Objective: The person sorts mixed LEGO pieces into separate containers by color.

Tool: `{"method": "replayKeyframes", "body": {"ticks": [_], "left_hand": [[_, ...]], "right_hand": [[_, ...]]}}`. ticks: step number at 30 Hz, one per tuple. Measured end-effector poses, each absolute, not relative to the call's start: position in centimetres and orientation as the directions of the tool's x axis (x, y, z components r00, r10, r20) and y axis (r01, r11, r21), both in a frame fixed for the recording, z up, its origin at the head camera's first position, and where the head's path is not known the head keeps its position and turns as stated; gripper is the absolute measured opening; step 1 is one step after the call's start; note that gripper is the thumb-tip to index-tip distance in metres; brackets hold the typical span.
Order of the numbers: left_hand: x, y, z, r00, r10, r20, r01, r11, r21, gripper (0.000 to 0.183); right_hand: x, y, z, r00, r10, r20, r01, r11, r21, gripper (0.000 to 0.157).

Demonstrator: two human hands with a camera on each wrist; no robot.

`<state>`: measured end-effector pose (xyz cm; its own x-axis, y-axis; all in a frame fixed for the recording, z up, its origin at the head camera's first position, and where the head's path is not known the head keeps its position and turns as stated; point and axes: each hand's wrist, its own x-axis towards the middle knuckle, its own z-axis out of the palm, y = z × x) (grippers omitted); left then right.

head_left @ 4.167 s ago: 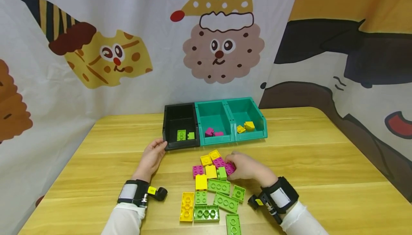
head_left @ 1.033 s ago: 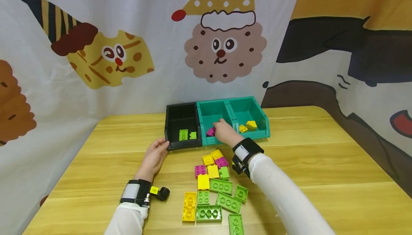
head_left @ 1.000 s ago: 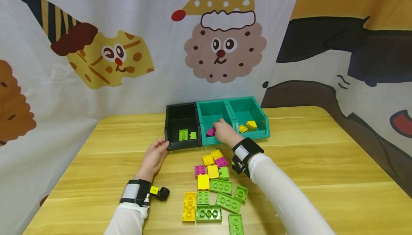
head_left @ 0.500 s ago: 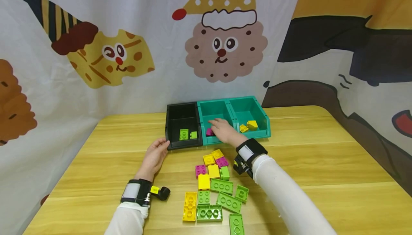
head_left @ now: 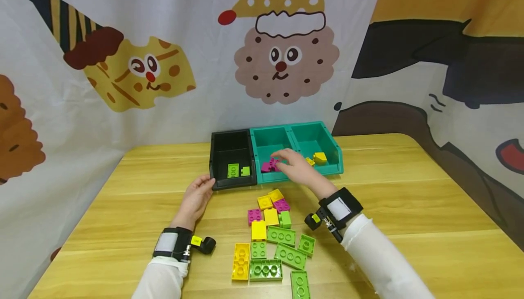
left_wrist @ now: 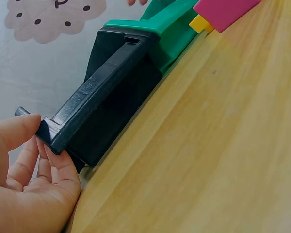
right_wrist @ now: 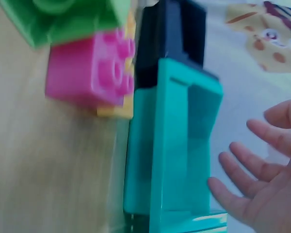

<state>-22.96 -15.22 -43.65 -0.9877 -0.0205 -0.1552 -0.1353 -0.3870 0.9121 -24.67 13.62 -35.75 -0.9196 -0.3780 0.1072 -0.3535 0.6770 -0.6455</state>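
Bricks [head_left: 266,167] magenta, studded, in teal bin [head_left: 272,178] | hands: left [head_left: 195,202] pinches black bin [head_left: 235,184], right [head_left: 298,168] splayed

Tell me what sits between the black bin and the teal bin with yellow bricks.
The other teal bin, with magenta bricks in it; the head view shows this.

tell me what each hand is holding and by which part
The left hand pinches the black bin by its front left corner; the right hand holds nothing.

High forward-down head view, close wrist views, black bin [head_left: 230,151] shared
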Motion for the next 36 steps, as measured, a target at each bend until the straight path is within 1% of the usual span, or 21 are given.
{"method": "replayKeyframes", "body": {"ticks": [5,12,18,28,33,34,36], "left_hand": [[-22.9,-15.4,-43.7,-0.987,-0.023,-0.161,-0.142,-0.364,0.921,0.017],[-23.0,-15.3,-43.6,-0.986,-0.029,-0.165,-0.144,-0.357,0.923,0.013],[-23.0,-15.3,-43.7,-0.986,-0.024,-0.167,-0.147,-0.360,0.921,0.014],[-23.0,-15.3,-43.5,-0.988,-0.025,-0.154,-0.132,-0.385,0.914,0.020],[-23.0,-15.3,-43.7,-0.987,-0.021,-0.157,-0.137,-0.381,0.914,0.021],[-23.0,-15.3,-43.7,-0.987,-0.023,-0.158,-0.138,-0.380,0.915,0.021],[-23.0,-15.4,-43.7,-0.987,-0.024,-0.157,-0.136,-0.381,0.914,0.021]], "right_hand": [[-23.0,14.2,-35.8,-0.929,-0.359,0.085,-0.306,0.619,-0.724,0.037],[-21.2,15.1,-35.7,-0.927,-0.364,0.089,-0.301,0.581,-0.756,0.032],[-20.0,16.5,-36.1,-0.933,-0.341,0.116,-0.304,0.574,-0.760,0.029],[-18.9,18.3,-36.5,-0.934,-0.340,0.108,-0.294,0.561,-0.774,0.027],[-18.4,18.7,-36.0,-0.914,-0.394,0.093,-0.325,0.578,-0.748,0.032],[-18.2,18.7,-35.9,-0.908,-0.412,0.079,-0.331,0.589,-0.737,0.034],[-17.9,18.6,-35.7,-0.893,-0.449,0.044,-0.347,0.621,-0.703,0.043]]}}
